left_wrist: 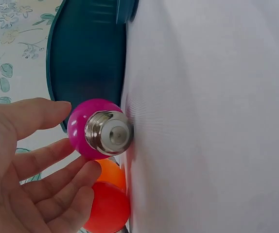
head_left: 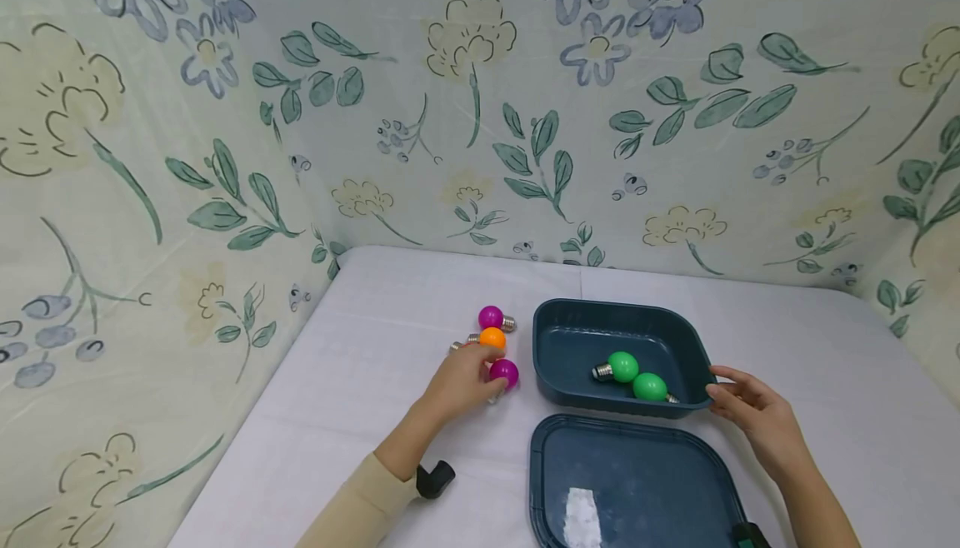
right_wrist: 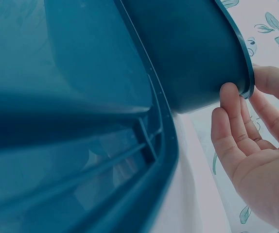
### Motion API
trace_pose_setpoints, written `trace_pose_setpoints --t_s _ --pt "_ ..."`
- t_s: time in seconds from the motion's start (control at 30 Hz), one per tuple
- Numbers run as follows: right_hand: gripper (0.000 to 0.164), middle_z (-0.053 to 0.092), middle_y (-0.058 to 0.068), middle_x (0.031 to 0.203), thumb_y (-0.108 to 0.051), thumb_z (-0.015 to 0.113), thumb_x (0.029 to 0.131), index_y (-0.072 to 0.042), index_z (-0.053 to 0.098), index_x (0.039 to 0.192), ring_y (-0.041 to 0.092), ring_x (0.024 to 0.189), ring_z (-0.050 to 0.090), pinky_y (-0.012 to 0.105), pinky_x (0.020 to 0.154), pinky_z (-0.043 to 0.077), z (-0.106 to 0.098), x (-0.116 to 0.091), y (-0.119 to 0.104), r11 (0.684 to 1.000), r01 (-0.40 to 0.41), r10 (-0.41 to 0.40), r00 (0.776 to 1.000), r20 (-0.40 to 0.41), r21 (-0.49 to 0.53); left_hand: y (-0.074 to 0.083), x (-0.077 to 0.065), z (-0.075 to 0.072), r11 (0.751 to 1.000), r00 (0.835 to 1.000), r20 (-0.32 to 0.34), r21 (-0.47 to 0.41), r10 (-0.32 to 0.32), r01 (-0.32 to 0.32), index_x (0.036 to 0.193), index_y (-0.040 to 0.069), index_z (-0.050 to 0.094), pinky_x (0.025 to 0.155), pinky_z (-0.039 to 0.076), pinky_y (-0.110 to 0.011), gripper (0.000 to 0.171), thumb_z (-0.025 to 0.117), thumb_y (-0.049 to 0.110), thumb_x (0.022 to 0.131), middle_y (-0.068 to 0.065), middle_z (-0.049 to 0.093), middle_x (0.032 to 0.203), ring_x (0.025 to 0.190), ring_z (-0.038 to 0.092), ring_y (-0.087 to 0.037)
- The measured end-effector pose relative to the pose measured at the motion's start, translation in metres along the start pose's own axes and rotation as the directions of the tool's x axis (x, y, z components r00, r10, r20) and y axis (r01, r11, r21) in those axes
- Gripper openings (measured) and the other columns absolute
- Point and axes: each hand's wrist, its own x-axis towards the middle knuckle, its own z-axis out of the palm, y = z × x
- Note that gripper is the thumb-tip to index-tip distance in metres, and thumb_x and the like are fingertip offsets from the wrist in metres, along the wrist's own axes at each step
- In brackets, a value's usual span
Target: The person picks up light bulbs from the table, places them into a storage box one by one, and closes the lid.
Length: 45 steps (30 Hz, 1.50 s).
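My left hand (head_left: 459, 381) pinches a magenta light bulb (head_left: 504, 374) between thumb and fingers, left of the dark blue box (head_left: 555, 348). In the left wrist view the bulb's metal screw base (left_wrist: 113, 133) faces the camera, close to the white cloth. Beside it lie an orange bulb (head_left: 492, 339) and a red bulb (left_wrist: 108, 208), the red one mostly hidden by the hand in the head view. My right hand (head_left: 757, 419) grips the box's right rim, its fingertips against the outer wall. Inside the box lie two green bulbs (head_left: 623, 366).
Another magenta bulb (head_left: 491, 317) lies behind the orange one. A dark blue lid (head_left: 652, 473) lies in front of the box, a white patch (head_left: 582, 518) on it. White cloth (head_left: 405, 306) covers the table; floral fabric (head_left: 465, 156) hangs behind and at the sides.
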Motion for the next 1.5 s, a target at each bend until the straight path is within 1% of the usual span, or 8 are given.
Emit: trace_pose_setpoints --t_s 0.1,0.2,0.43,0.67,1.0,1.27,1.43,1.5 --pt "0.034 0.064 -0.007 0.092 -0.014 0.062 0.097 -0.009 0.059 0.130 0.005 0.083 0.064 0.019 0.071 0.054 0.000 0.000 0.000 1.000 -0.001 0.001 1.000 -0.002 0.000 0.000 0.000 0.004 1.000 1.000 0.024 -0.005 0.000 0.000 0.122 0.008 0.065 0.077 0.053 -0.026 0.043 0.077 0.024 0.084 -0.003 0.066 0.104 0.088 0.058 -0.016" --pt "0.035 0.064 -0.008 0.093 -0.014 0.063 0.096 -0.010 0.059 0.131 0.005 0.083 0.064 0.019 0.071 0.054 -0.001 -0.001 -0.001 1.000 -0.007 0.007 1.000 0.000 -0.003 0.001 0.000 0.008 1.000 0.999 0.042 -0.001 -0.004 0.004 0.122 0.009 0.065 0.078 0.054 -0.028 0.043 0.078 0.024 0.083 -0.003 0.066 0.106 0.092 0.060 -0.016" --pt "0.036 0.063 -0.007 0.094 -0.014 0.064 0.096 -0.010 0.058 0.131 0.005 0.082 0.064 0.019 0.071 0.054 -0.003 0.000 -0.001 1.000 -0.002 0.002 1.000 0.004 -0.012 0.004 0.000 0.009 1.000 0.998 0.065 -0.012 -0.016 0.017 0.117 0.011 0.065 0.078 0.055 -0.029 0.043 0.082 0.022 0.079 -0.001 0.066 0.104 0.094 0.061 -0.017" --pt "0.036 0.064 -0.006 0.094 -0.013 0.064 0.095 -0.010 0.059 0.131 0.006 0.082 0.064 0.019 0.071 0.054 -0.004 -0.001 -0.001 1.000 0.006 -0.006 1.000 0.008 0.008 0.006 -0.001 0.012 1.000 0.996 0.083 -0.014 -0.020 0.021 0.116 0.013 0.064 0.077 0.054 -0.028 0.043 0.083 0.021 0.078 0.000 0.066 0.102 0.093 0.060 -0.015" --pt "0.035 0.064 -0.006 0.093 -0.012 0.063 0.096 -0.009 0.059 0.130 0.006 0.081 0.064 0.020 0.071 0.054 -0.002 -0.002 0.002 0.999 0.006 -0.006 1.000 0.002 0.034 0.005 -0.002 0.013 0.999 0.995 0.091 -0.034 -0.036 0.039 0.114 0.014 0.065 0.071 0.053 -0.024 0.041 0.083 0.023 0.078 0.001 0.065 0.100 0.087 0.059 -0.013" --pt "0.038 0.064 -0.007 0.093 -0.014 0.064 0.095 -0.009 0.058 0.132 0.007 0.081 0.064 0.020 0.071 0.054 -0.002 -0.002 0.003 1.000 0.009 -0.009 1.000 0.001 -0.012 0.005 -0.002 0.014 0.998 0.996 0.084 -0.048 -0.038 0.042 0.111 0.015 0.064 0.069 0.053 -0.023 0.040 0.084 0.022 0.077 0.001 0.065 0.098 0.084 0.058 -0.012" --pt "0.037 0.064 -0.008 0.093 -0.014 0.064 0.095 -0.009 0.058 0.132 0.007 0.081 0.064 0.020 0.071 0.054 -0.002 -0.002 0.002 1.000 0.012 -0.011 1.000 0.004 -0.004 0.007 -0.003 0.010 0.996 0.997 0.066 -0.069 -0.051 0.056 0.114 0.015 0.064 0.069 0.054 -0.024 0.042 0.084 0.023 0.077 0.002 0.064 0.097 0.084 0.058 -0.013" --pt "0.037 0.064 -0.008 0.093 -0.015 0.064 0.095 -0.009 0.058 0.131 0.007 0.081 0.064 0.020 0.071 0.054 -0.002 -0.003 0.001 1.000 0.008 -0.008 1.000 0.005 0.000 0.010 -0.004 0.005 0.996 0.998 0.050 -0.078 -0.039 0.043 0.117 0.013 0.064 0.069 0.053 -0.024 0.044 0.083 0.024 0.078 0.001 0.064 0.099 0.087 0.058 -0.014"
